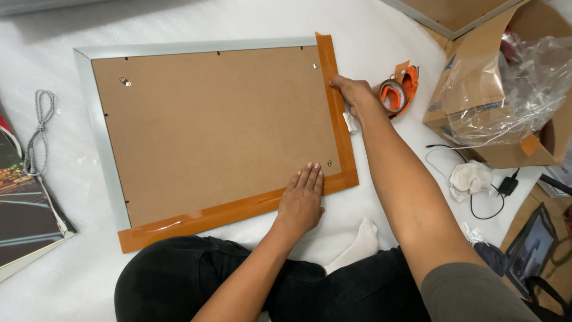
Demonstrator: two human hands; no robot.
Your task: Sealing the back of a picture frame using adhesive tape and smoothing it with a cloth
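A picture frame (208, 128) lies face down on a white sheet, its brown backing board up and its silver rim showing along the top and left. Orange-brown tape (336, 119) runs down its right edge and along its bottom edge. My left hand (302, 200) rests flat, fingers together, on the bottom tape strip near the lower right corner. My right hand (354, 95) presses the right tape strip with its fingers, and a scrap of white paper shows under its palm. An orange tape dispenser (400, 89) sits just right of that hand.
A cardboard box (494, 95) with clear plastic wrap stands at the right. A white cloth (471, 177) and black cable lie below it. A grey cord (40, 128) and a printed picture (24, 203) lie at the left. My crossed legs are at the bottom.
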